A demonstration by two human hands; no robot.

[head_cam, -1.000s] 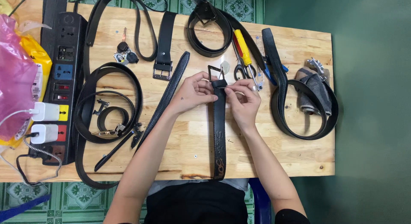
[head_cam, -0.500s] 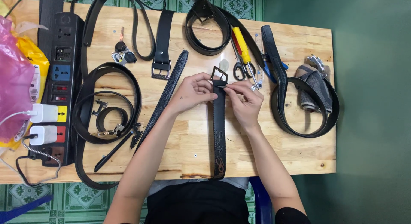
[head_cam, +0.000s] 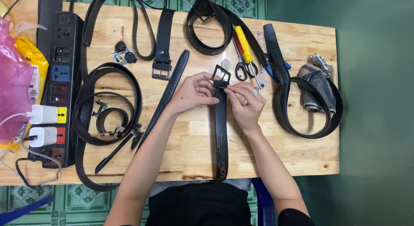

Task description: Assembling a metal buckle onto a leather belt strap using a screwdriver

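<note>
A black leather belt point(head_cam: 221, 135) lies lengthwise on the wooden table point(head_cam: 181, 152), running from the front edge up to a square metal buckle point(head_cam: 221, 73). My left hand point(head_cam: 196, 93) pinches the strap just below the buckle from the left. My right hand point(head_cam: 245, 103) pinches the same spot from the right, its fingertips on the folded end of the strap. Both hands hold the belt's buckle end slightly above the tabletop.
Several other black belts lie around: coiled ones at the left point(head_cam: 105, 105), right point(head_cam: 308, 109) and top point(head_cam: 209, 25). A yellow-handled screwdriver point(head_cam: 244, 47) and scissors point(head_cam: 241, 66) sit behind my hands. A black power strip point(head_cam: 60, 83) with white chargers and pink and yellow bags point(head_cam: 17, 79) lies at left.
The view has shifted slightly. My hands stay on the buckle end of the belt, with the fingers working closer at the fold under the buckle.
</note>
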